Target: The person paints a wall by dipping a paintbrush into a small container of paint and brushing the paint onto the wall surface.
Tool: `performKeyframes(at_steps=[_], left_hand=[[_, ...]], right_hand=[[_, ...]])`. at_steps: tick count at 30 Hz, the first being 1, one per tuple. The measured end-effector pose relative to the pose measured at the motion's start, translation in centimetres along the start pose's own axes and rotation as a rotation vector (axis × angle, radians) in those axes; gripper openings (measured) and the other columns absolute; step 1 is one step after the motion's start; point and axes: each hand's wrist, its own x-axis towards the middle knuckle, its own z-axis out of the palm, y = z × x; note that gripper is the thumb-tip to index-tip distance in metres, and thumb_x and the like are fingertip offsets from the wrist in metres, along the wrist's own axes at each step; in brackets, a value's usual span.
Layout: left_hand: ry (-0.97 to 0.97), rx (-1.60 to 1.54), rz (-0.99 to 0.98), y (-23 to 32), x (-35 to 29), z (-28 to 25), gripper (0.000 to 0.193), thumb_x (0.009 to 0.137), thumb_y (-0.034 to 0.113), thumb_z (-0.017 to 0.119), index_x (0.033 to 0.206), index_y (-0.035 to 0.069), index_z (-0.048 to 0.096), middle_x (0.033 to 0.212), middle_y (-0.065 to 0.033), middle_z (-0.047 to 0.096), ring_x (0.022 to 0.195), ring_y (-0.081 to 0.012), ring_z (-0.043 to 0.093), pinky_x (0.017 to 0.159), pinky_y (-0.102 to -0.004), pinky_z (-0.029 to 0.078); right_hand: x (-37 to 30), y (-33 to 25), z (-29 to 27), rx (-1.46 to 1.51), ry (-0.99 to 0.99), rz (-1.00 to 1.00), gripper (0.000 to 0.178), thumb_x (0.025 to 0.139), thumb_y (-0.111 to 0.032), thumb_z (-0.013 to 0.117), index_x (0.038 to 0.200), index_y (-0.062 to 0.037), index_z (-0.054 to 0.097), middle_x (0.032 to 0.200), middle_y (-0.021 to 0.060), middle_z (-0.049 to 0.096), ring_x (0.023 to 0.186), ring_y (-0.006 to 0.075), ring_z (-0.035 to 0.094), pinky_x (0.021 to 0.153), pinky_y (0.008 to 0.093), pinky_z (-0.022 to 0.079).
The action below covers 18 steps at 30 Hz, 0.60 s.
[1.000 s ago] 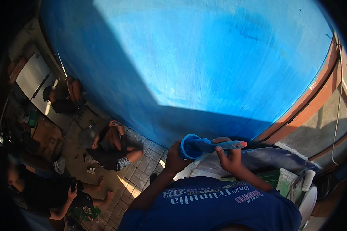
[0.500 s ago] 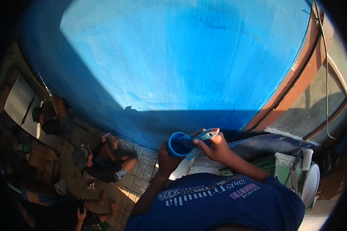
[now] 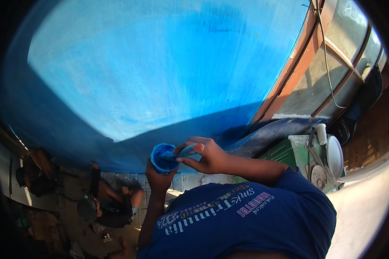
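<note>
Sunlight and shadow are splitting a broad blue wall (image 3: 160,77) that is filling most of the upper view. Close to its shaded lower part, the person's left hand (image 3: 160,178) is grasping a small blue cup (image 3: 153,160), its fingers wrapping around the outside, and the cup's open mouth is facing upward. Just to the right, the right hand (image 3: 206,157) is gripping a paint-smeared brush (image 3: 186,150) by its handle; the handle's reddish end is pointing right, while the other end is reaching into the cup. How deep the bristles are sitting, I cannot tell. Nearer the camera, a dark blue printed shirt (image 3: 246,211) is covering the person's torso. Farther right, a green box (image 3: 281,152) is standing near a white round disc (image 3: 334,156), and a thin cable (image 3: 327,67) is hanging beside a reddish-brown frame (image 3: 299,71). At lower left, a seated person (image 3: 116,218) in dark clothes is resting on the ground, and another person (image 3: 39,179) is showing dimly beyond.
</note>
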Motion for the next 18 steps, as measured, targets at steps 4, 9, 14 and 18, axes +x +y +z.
performKeyframes(at_steps=[4, 9, 14, 18], left_hand=[[-0.007, 0.015, 0.021, 0.4, 0.6, -3.8, 0.07, 0.063, 0.019, 0.096, 0.12, 0.001, 0.06, 0.11, -0.0174, 0.07, 0.104, -0.0311, 0.071, 0.089, -0.0409, 0.055], [-0.101, 0.05, 0.021, 0.6, 0.6, -8.2, 0.071, 0.062, 0.017, 0.096, 0.122, 0.003, 0.061, 0.113, -0.0173, 0.07, 0.105, -0.029, 0.07, 0.091, -0.0406, 0.055], [-0.115, -0.05, -0.052, -0.4, -0.1, -12.0, 0.071, 0.063, 0.016, 0.095, 0.123, 0.002, 0.06, 0.113, -0.0166, 0.07, 0.107, -0.0285, 0.07, 0.092, -0.0408, 0.054], [-0.132, -0.044, -0.038, -0.9, -0.3, -14.5, 0.073, 0.063, 0.014, 0.095, 0.125, 0.002, 0.059, 0.115, -0.0173, 0.07, 0.108, -0.029, 0.07, 0.093, -0.041, 0.054]], right_hand=[[1.2, -2.4, 2.7, -0.003, -0.018, 0.044, 0.023, 0.087, -0.014, 0.08, 0.106, -0.005, 0.07, 0.097, 0.0137, 0.073, 0.088, 0.0294, 0.073, 0.071, 0.0351, 0.058], [2.4, -4.7, 5.8, 0.028, 0.083, 0.1, 0.021, 0.089, -0.011, 0.077, 0.107, -0.0026, 0.069, 0.098, 0.0133, 0.073, 0.09, 0.0258, 0.075, 0.075, 0.0348, 0.059], [3.2, -6.8, 9.3, 0.04, 0.132, 0.145, 0.02, 0.09, -0.011, 0.076, 0.106, -0.002, 0.069, 0.098, 0.0134, 0.074, 0.091, 0.0242, 0.075, 0.077, 0.034, 0.059], [3.6, -7.9, 11.2, 0.031, 0.186, 0.145, 0.018, 0.091, -0.011, 0.075, 0.105, -0.0017, 0.069, 0.097, 0.0136, 0.074, 0.088, 0.024, 0.075, 0.075, 0.0339, 0.059]])
